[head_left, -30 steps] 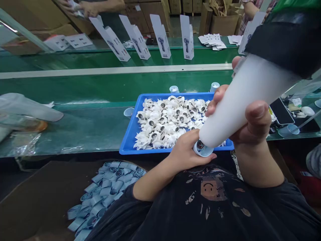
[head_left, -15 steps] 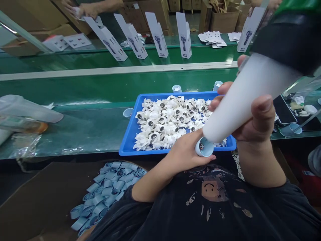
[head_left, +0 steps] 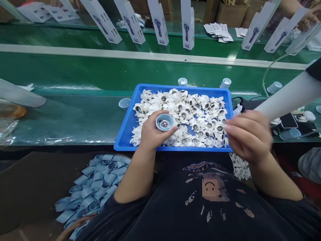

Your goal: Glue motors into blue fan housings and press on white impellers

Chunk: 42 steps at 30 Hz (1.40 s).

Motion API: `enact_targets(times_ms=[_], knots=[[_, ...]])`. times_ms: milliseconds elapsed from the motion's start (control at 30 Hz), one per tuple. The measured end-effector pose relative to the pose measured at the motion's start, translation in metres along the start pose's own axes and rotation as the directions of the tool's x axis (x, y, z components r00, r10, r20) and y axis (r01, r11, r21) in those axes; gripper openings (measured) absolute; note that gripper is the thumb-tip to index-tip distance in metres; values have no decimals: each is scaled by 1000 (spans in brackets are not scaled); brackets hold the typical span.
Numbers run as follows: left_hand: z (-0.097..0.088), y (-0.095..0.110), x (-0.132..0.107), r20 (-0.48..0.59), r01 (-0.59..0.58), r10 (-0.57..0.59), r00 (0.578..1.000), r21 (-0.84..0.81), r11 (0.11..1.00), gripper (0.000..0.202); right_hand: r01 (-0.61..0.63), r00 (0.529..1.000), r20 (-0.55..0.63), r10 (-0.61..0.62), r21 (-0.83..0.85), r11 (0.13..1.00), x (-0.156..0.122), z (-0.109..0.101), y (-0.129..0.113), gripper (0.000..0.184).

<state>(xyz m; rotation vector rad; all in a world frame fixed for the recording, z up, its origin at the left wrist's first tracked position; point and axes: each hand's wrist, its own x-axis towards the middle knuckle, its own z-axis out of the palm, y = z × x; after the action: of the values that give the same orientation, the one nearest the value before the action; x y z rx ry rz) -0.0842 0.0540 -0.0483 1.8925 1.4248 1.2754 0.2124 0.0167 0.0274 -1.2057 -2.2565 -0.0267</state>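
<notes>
My left hand (head_left: 151,134) grips a small light-blue round housing (head_left: 164,122) with its open side up, held over the near left part of the blue tray (head_left: 125,132). The tray is heaped with several white fan impellers (head_left: 190,113). My right hand (head_left: 248,134) hovers at the tray's right edge beside the impellers. It is blurred by motion, so its fingers are unclear and nothing shows in them. A white cone-shaped tool (head_left: 288,95) hangs free up to the right, apart from that hand.
A brown box by my left knee holds several light-blue housings (head_left: 95,190). Loose blue housings (head_left: 182,81) stand behind the tray. White cartons (head_left: 187,23) stand along the green belt (head_left: 75,70). A phone (head_left: 288,120) lies to the right and a plastic bag (head_left: 20,97) to the left. Another person's hand (head_left: 309,16) works at the far right.
My right hand let go of the white tool, which swung up to the right, and dropped to the tray's edge. My left hand carried the blue housing leftward over the tray.
</notes>
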Motion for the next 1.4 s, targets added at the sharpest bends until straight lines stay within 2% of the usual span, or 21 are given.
enact_targets(times_ms=[33,67,100,167,267,333,433,500,633,800,900,933,967,1000,1033,1067,1100,1133,1200,1333,1400], knots=[[0,1,0,23,3,-4,1000,19,1000,53,22,986,168,-10,-65,998,10,9,-3,22],[0,2,0,40,2,-3,999,26,1000,53,20,942,333,30,-144,989,21,20,-4,28],[0,2,1,51,0,-2,999,29,1000,53,2,849,513,124,-238,971,32,32,-4,35],[0,0,1,65,-4,2,998,33,999,53,20,737,653,176,-281,959,54,56,1,43],[1,-1,1,82,-5,2,997,35,999,52,50,632,752,189,-284,958,78,83,11,44],[1,-1,1,90,1,-4,996,35,999,51,54,576,789,215,-300,952,86,92,14,34],[0,0,0,86,34,-36,996,27,999,53,45,521,814,256,-325,944,91,92,9,24],[0,0,0,72,63,-64,995,20,998,56,35,510,816,270,-334,942,89,89,2,24],[2,-4,1,58,88,-88,994,4,996,62,-9,558,777,291,-345,939,76,85,-17,23],[4,-12,0,-33,6,-7,999,-19,1000,67,-108,715,635,291,-310,945,55,69,-37,25],[0,-6,-5,-59,-57,53,997,-73,996,60,-163,786,566,250,-200,966,40,53,-37,20],[-1,-1,-8,-33,-71,69,997,-77,994,55,-217,812,544,209,-52,975,33,50,-35,21],[-2,5,-11,10,-86,87,996,-72,994,51,-280,845,510,161,164,946,26,49,-34,24],[-3,12,-14,68,-103,107,992,-60,993,48,-329,879,462,122,402,854,18,50,-32,28],[-3,19,-18,132,-125,131,983,-47,991,46,-352,908,405,104,605,714,11,52,-31,32],[-2,25,-21,191,-153,157,969,-35,988,45,-352,928,357,108,741,573,4,55,-31,36],[0,31,-23,238,-185,186,953,-25,982,44,-344,937,328,120,808,478,-1,58,-32,40],[2,35,-26,268,-218,214,939,-17,976,43,-343,939,320,130,825,450,-5,60,-34,41],[7,40,-29,291,-275,261,920,7,961,42,-322,946,283,155,803,501,-8,60,-41,33],[16,43,-32,302,-389,354,885,65,919,42,-133,986,157,54,557,820,-3,50,-53,16],[18,44,-34,275,-454,418,866,83,887,40,-61,989,145,1,408,911,-1,46,-55,16]])
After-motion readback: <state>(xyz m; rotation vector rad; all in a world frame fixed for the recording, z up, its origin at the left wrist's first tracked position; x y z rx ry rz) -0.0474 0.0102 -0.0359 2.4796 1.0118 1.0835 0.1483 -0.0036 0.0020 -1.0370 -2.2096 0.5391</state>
